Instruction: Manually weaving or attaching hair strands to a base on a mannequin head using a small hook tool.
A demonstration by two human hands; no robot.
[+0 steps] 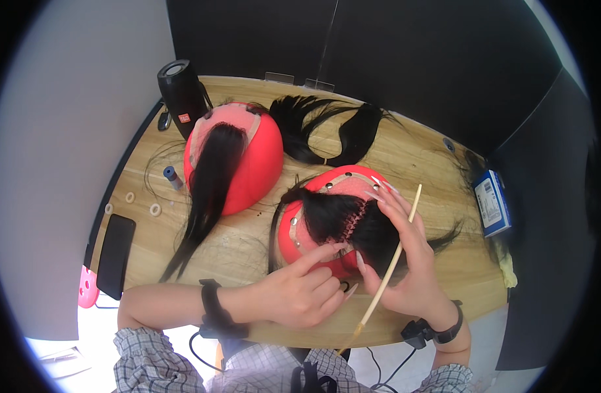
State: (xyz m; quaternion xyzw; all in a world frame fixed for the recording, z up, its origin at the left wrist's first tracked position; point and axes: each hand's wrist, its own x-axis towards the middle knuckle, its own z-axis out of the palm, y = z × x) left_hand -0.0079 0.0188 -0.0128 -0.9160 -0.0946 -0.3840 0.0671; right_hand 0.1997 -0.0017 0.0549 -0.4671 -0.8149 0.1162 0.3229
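A red head form [288,239] with a pink mesh wig cap [301,230] sits before me, black hair [330,213] spreading from the cap on both sides of a crossed row of strands [354,221]. My left hand [307,291] reaches in from the near side, index fingertip at the lower end of that row. Its other fingers are curled; whether they grip a strand I cannot make out. My right hand [408,255] lies along the right side of the hair, fingertips on the cap's far edge. Between its thumb and fingers it holds a slim pale wooden stick [397,254], slanting down toward me.
Left of this form stands a second red head form [267,157] with a long black ponytail. Hair bundles [359,134] lie behind. A black speaker [182,98], blue thread spool [172,177], dark phone [117,255], small rings [155,209] and blue-white box [491,203] stand around; dark partitions enclose the table.
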